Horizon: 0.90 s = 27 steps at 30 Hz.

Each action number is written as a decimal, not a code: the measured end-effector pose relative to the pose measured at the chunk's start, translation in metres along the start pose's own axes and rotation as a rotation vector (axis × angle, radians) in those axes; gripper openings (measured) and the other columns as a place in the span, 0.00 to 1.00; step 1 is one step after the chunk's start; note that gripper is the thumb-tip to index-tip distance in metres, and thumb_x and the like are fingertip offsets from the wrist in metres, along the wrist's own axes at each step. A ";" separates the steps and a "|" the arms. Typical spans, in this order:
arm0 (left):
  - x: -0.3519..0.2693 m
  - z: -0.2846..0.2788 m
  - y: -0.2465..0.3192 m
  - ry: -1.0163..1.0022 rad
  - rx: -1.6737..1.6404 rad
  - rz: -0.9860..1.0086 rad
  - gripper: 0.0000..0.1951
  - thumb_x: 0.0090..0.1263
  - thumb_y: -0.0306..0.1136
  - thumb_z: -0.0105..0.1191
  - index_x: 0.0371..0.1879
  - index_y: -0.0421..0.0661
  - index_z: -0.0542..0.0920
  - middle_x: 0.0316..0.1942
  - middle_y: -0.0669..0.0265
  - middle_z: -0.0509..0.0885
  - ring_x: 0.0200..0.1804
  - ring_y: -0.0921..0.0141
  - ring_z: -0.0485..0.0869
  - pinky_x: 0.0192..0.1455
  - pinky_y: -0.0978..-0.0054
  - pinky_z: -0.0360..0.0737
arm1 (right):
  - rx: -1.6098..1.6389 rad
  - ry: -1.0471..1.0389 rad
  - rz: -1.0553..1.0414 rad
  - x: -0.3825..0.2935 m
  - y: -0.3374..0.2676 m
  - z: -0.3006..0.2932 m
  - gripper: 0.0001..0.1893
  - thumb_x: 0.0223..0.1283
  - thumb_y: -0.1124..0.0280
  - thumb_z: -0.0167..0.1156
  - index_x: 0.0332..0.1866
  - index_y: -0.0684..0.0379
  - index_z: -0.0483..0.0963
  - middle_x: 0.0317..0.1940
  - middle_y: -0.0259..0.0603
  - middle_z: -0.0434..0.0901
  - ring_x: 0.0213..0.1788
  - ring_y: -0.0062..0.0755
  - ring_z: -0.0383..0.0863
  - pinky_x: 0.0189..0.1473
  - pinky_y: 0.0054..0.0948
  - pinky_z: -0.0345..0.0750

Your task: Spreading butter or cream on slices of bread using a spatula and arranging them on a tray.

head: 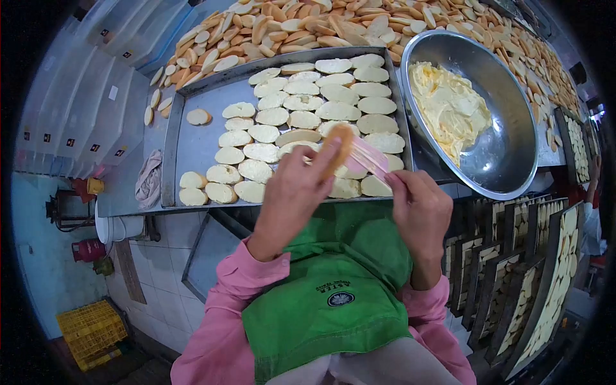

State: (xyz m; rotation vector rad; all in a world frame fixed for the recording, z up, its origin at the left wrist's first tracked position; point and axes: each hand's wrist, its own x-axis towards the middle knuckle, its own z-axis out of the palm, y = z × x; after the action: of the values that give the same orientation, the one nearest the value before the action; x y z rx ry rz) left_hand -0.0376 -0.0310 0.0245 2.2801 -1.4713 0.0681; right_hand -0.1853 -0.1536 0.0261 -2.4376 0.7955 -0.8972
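Observation:
Over the near part of a metal baking tray (202, 103), my left hand (298, 192) grips a slice of bread (339, 147) tilted up on edge. My right hand (421, 202) pinches the handle of a pink spatula (368, 156), its blade against or just beside the slice; the slice's far face is hidden. Rows of oval bread slices (303, 102) with a pale coating lie in the tray. One slice (198, 117) lies apart at the left. Right of the tray, a large steel bowl (517, 139) holds creamy yellow spread (447, 108).
A big heap of bread slices (308, 24) covers the back of the table. Clear plastic bins (82, 101) stand at left, near a crumpled cloth (148, 180). Filled trays (544, 288) stand racked at lower right. At the far right edge, another person's arm (595, 178) shows.

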 end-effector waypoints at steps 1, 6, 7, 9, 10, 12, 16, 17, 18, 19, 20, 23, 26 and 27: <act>0.000 0.001 -0.010 0.003 0.004 -0.001 0.29 0.52 0.31 0.60 0.57 0.55 0.68 0.36 0.62 0.73 0.33 0.69 0.76 0.31 0.74 0.77 | 0.004 0.002 -0.003 -0.001 0.002 -0.004 0.03 0.49 0.73 0.60 0.28 0.59 0.75 0.20 0.40 0.72 0.18 0.37 0.72 0.21 0.31 0.67; -0.014 0.000 -0.038 -0.141 -1.253 -0.531 0.29 0.63 0.37 0.53 0.62 0.49 0.58 0.48 0.62 0.73 0.46 0.73 0.76 0.41 0.74 0.80 | 0.262 0.063 0.082 -0.005 0.015 -0.003 0.07 0.47 0.82 0.58 0.33 0.61 0.76 0.24 0.39 0.71 0.21 0.30 0.71 0.22 0.25 0.67; -0.020 0.003 -0.040 -0.093 -1.565 -0.552 0.31 0.63 0.39 0.52 0.63 0.48 0.55 0.49 0.62 0.73 0.49 0.73 0.75 0.41 0.74 0.80 | 0.316 0.099 0.023 -0.007 0.018 0.002 0.08 0.47 0.83 0.58 0.34 0.61 0.76 0.26 0.39 0.72 0.23 0.31 0.72 0.23 0.25 0.67; -0.025 0.005 -0.041 -0.103 -1.663 -0.547 0.34 0.62 0.41 0.52 0.64 0.45 0.52 0.53 0.60 0.70 0.53 0.70 0.74 0.45 0.73 0.80 | 0.335 0.067 -0.025 -0.010 0.016 0.010 0.13 0.45 0.84 0.57 0.37 0.58 0.77 0.30 0.38 0.72 0.29 0.33 0.71 0.27 0.25 0.69; -0.027 0.007 -0.041 -0.154 -1.812 -0.508 0.34 0.62 0.41 0.52 0.64 0.44 0.51 0.54 0.60 0.70 0.53 0.70 0.74 0.45 0.73 0.80 | 0.310 0.010 -0.066 -0.011 0.016 0.014 0.15 0.43 0.85 0.57 0.37 0.56 0.78 0.30 0.38 0.72 0.30 0.33 0.71 0.29 0.26 0.69; -0.027 0.011 -0.045 -0.327 -2.122 -0.262 0.39 0.59 0.43 0.55 0.64 0.43 0.48 0.57 0.61 0.67 0.53 0.69 0.74 0.46 0.72 0.80 | 0.256 -0.030 -0.102 -0.014 0.021 0.024 0.19 0.38 0.86 0.57 0.38 0.54 0.79 0.31 0.36 0.72 0.32 0.34 0.70 0.33 0.27 0.69; -0.024 0.009 -0.040 -0.220 -1.827 -0.473 0.47 0.48 0.53 0.62 0.63 0.46 0.51 0.43 0.54 0.73 0.37 0.68 0.78 0.31 0.76 0.83 | -0.008 0.138 -0.058 -0.006 0.033 0.018 0.20 0.39 0.86 0.55 0.40 0.53 0.79 0.31 0.37 0.72 0.32 0.35 0.69 0.33 0.28 0.69; -0.023 0.008 -0.040 -0.242 -1.862 -0.493 0.47 0.49 0.52 0.62 0.64 0.45 0.50 0.50 0.58 0.70 0.44 0.68 0.77 0.40 0.74 0.80 | -0.010 0.141 -0.056 -0.007 0.030 0.017 0.20 0.39 0.86 0.55 0.40 0.53 0.79 0.31 0.37 0.72 0.32 0.35 0.69 0.33 0.28 0.69; -0.022 0.008 -0.041 -0.263 -1.897 -0.515 0.47 0.50 0.50 0.62 0.64 0.45 0.49 0.57 0.62 0.67 0.52 0.68 0.75 0.50 0.72 0.77 | 0.183 0.108 -0.016 -0.009 0.023 0.014 0.20 0.40 0.86 0.54 0.40 0.53 0.79 0.31 0.37 0.72 0.32 0.35 0.69 0.34 0.28 0.68; -0.023 0.008 -0.041 -0.265 -1.898 -0.514 0.47 0.50 0.50 0.62 0.64 0.45 0.49 0.57 0.62 0.67 0.52 0.68 0.75 0.50 0.72 0.77 | 0.376 0.074 0.025 -0.010 0.020 0.012 0.20 0.40 0.86 0.54 0.41 0.52 0.79 0.31 0.37 0.72 0.33 0.35 0.69 0.34 0.29 0.68; -0.025 0.009 -0.042 -0.308 -1.896 -0.461 0.47 0.50 0.50 0.62 0.64 0.45 0.49 0.57 0.62 0.67 0.52 0.68 0.75 0.50 0.73 0.77 | 0.374 0.074 0.025 -0.011 0.021 0.013 0.20 0.40 0.86 0.54 0.41 0.52 0.79 0.31 0.37 0.72 0.33 0.35 0.69 0.34 0.29 0.68; -0.028 0.012 -0.044 -0.336 -1.894 -0.412 0.47 0.50 0.50 0.62 0.65 0.45 0.49 0.56 0.62 0.68 0.52 0.69 0.75 0.50 0.73 0.77 | 0.224 -0.020 -0.054 -0.011 0.027 0.015 0.21 0.40 0.87 0.55 0.42 0.52 0.78 0.32 0.37 0.72 0.33 0.34 0.69 0.34 0.28 0.68; -0.027 0.012 -0.042 -0.331 -1.904 -0.437 0.47 0.51 0.50 0.61 0.65 0.45 0.48 0.55 0.60 0.69 0.52 0.69 0.75 0.48 0.73 0.78 | 0.208 0.072 0.093 -0.007 0.028 0.010 0.20 0.43 0.86 0.56 0.44 0.54 0.77 0.33 0.39 0.72 0.33 0.33 0.70 0.34 0.26 0.69; -0.026 0.013 -0.041 -0.336 -1.917 -0.460 0.48 0.50 0.51 0.61 0.65 0.45 0.47 0.55 0.58 0.69 0.52 0.69 0.75 0.48 0.73 0.79 | 0.206 0.073 0.094 -0.007 0.024 0.009 0.20 0.43 0.86 0.56 0.44 0.54 0.77 0.33 0.39 0.72 0.33 0.33 0.70 0.34 0.26 0.69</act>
State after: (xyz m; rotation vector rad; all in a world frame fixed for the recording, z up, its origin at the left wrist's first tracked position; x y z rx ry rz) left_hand -0.0154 0.0012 -0.0077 0.8416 -0.3941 -1.2691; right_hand -0.1918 -0.1656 0.0032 -2.1828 0.7946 -0.9855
